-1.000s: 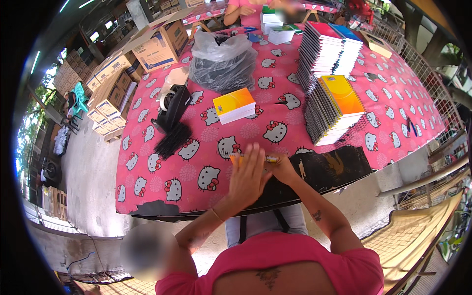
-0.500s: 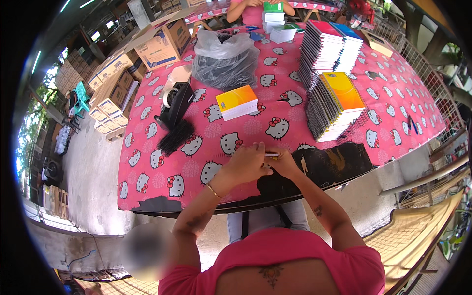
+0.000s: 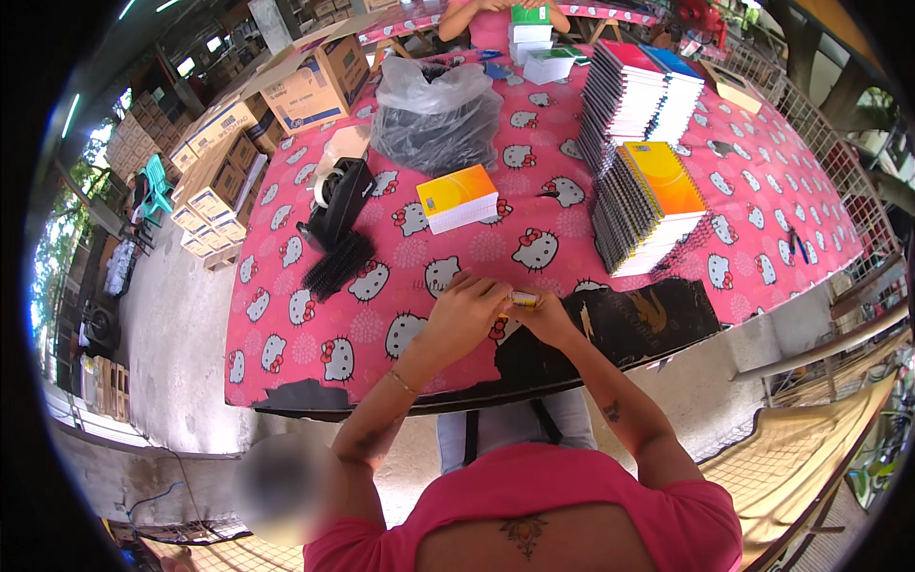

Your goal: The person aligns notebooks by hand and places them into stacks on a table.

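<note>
A small yellow-covered notebook (image 3: 522, 299) is held between my two hands above the near edge of the table, mostly hidden by fingers. My left hand (image 3: 473, 307) is closed over its left side. What looks like a thin dark wire coil (image 3: 429, 286) sticks out left of those fingers. My right hand (image 3: 547, 317) grips the notebook's right end, fingers curled. Ahead lies a stack of yellow-orange pads (image 3: 458, 198) with no coil showing. Left of it, a bundle of black wire coils (image 3: 339, 265) rests beside a black tape dispenser (image 3: 340, 203).
Tall stacks of spiral notebooks (image 3: 651, 205) stand at the right, with red and blue ones (image 3: 639, 91) behind. A plastic bag (image 3: 434, 119) with dark contents sits at the back. Pliers (image 3: 798, 244) lie far right. Cartons (image 3: 315, 86) stand left. Across the table, another person (image 3: 489, 27) handles green-covered pads.
Both hands still hold the notebook; more of its yellow cover shows between them. My left hand has shifted slightly left and its fingers have rearranged.
</note>
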`<state>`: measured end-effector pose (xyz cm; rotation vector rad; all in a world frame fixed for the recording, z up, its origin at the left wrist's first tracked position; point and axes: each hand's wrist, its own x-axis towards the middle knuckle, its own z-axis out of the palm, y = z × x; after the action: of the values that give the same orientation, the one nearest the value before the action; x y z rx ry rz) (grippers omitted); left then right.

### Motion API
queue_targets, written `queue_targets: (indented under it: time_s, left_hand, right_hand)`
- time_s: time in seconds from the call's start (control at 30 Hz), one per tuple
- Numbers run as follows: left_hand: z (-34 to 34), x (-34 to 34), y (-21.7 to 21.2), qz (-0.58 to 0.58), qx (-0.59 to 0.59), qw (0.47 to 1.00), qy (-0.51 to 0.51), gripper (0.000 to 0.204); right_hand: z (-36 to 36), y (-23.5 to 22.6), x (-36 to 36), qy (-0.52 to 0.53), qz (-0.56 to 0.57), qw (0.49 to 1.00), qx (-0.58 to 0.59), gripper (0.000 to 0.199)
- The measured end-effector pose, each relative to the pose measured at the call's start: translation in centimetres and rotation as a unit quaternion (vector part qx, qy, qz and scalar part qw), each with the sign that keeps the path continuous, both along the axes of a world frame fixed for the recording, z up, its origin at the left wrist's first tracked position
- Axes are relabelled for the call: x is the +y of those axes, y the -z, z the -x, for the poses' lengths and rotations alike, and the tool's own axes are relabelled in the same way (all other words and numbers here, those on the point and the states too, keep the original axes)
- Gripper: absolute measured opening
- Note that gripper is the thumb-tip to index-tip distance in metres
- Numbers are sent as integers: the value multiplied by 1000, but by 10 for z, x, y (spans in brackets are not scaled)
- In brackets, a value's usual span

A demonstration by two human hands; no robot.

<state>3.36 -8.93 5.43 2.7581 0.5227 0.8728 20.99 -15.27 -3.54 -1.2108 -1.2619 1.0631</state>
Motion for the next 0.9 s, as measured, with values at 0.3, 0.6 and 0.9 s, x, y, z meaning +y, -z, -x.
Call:
queue_targets:
  time_s: [0.3,0.6,0.9]
  left_hand:
    - [-11,-13,15,-79,87,989,-91,51]
    - [-18,-39,30,-63,110,987,-100,81]
    - [-11,-33,30,-85,95,987,-93,67]
  right_hand:
    - [0,9,3,27,5,1000,7,19]
    - [-8,25,11,74,-23,995,-64,16]
    - [-7,5,4,44,-35,991,-121,16]
